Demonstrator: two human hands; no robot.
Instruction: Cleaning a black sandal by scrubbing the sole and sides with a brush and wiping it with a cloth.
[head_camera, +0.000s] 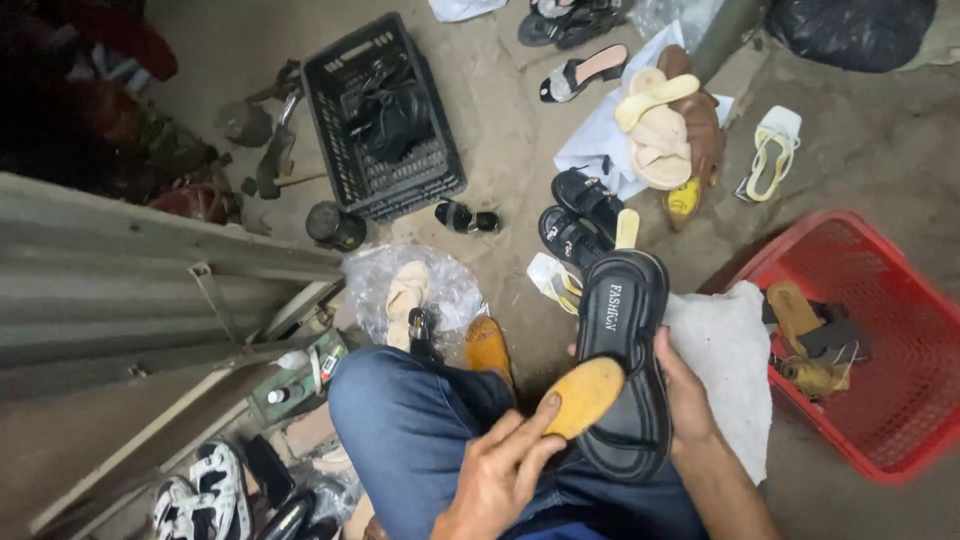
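My right hand (688, 392) grips a black platform sandal (622, 350) from its right side, holding it lengthwise over my blue-jeaned knee (410, 430). My left hand (500, 470) pinches a tan-yellow insole piece (585, 395) and holds it against the heel end of the sandal's footbed. The sandal's toe points away from me.
A red plastic basket (880, 300) with shoe scraps stands at right beside a white cloth (730, 350). A black crate (385, 115) sits farther off. Several sandals and shoes lie scattered on the concrete floor, with cream ones (655, 130) on white paper. A metal bench (130, 280) is at left.
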